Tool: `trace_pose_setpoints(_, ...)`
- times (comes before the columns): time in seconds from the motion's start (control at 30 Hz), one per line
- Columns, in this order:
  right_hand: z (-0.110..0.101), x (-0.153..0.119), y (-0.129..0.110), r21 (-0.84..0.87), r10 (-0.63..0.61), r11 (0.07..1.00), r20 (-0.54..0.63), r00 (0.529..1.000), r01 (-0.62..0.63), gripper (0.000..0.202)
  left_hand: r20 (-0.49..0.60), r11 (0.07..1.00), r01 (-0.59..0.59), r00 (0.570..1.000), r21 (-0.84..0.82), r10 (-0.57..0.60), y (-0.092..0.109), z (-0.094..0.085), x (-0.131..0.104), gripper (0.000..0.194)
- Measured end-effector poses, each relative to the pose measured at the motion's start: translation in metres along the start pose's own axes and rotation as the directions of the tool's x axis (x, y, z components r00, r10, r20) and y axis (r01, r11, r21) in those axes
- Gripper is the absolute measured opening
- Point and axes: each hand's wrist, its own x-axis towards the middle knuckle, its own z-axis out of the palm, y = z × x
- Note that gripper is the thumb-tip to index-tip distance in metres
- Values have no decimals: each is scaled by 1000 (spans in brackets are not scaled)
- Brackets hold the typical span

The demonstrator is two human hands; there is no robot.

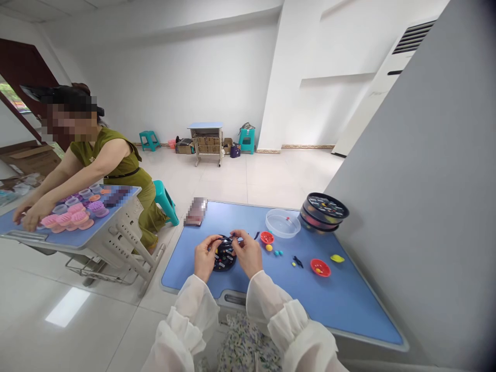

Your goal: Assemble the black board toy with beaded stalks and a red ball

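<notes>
Above the blue desk (279,289), my left hand (205,256) and my right hand (248,254) are closed, fingertips pinching a small glossy black part (226,241) between them. Its exact kind is hard to make out. Right under it lies a black round disc (225,262) with silver and coloured bits on its face, partly hidden by my fingers. Just right of my right hand are a small red bowl (267,237), an orange-yellow ball (268,248) and turquoise balls (278,253). Farther right lie a small black piece (298,261) and another red bowl (320,268) with a yellow-orange bit inside.
A clear round dish (282,224) and stacked black-rimmed round containers (324,211) stand at the back right. A yellow lemon-shaped piece (337,258) lies near the grey partition (418,206). A blurred phone-like object (196,212) lies back left. A co-worker (112,150) handles pink cups at another desk.
</notes>
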Motion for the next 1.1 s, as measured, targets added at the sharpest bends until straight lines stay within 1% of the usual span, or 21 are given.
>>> trace_pose_setpoints(0.1,0,2,3,92,-20,996,-9,1000,21,22,19,1000,6,1000,4,-7,-1,-1,2,27)
trace_pose_setpoints(0.17,0,4,5,145,-23,989,-13,1000,25,20,26,1000,-12,1000,20,12,-2,-2,3,27)
trace_pose_setpoints(0.3,3,3,5,195,-14,981,14,1000,11,17,6,997,-62,998,40,62,-2,-2,4,24)
trace_pose_setpoints(0.43,7,2,3,239,-9,971,5,1000,7,17,-9,997,-66,998,48,67,-2,-2,2,23)
trace_pose_setpoints(0.5,6,3,4,229,-1,973,-11,1000,4,17,10,997,-63,998,50,63,-2,-3,2,24)
trace_pose_setpoints(0.57,4,3,5,177,-6,984,-20,1000,9,17,32,997,-60,998,51,58,-1,-4,3,25)
trace_pose_setpoints(0.63,2,2,5,110,-31,993,-32,999,34,17,36,996,-62,998,64,59,0,-5,3,24)
trace_pose_setpoints(0.7,2,1,6,82,-58,995,-54,997,62,18,27,995,-62,998,79,60,0,-5,3,24)
trace_pose_setpoints(0.8,4,-4,5,92,-68,993,-89,994,76,20,14,996,-45,999,82,44,-2,-4,-1,25)
trace_pose_setpoints(0.87,6,-6,6,98,-58,993,-91,994,67,18,4,997,-29,1000,78,29,-5,-3,-3,27)
trace_pose_setpoints(0.97,8,-7,8,116,-36,992,-73,997,45,18,-9,997,-21,1000,75,21,-10,-1,-5,27)
trace_pose_setpoints(1.1,9,-7,13,141,-7,990,-37,999,12,28,-10,997,-22,1000,68,23,-14,-1,-3,26)
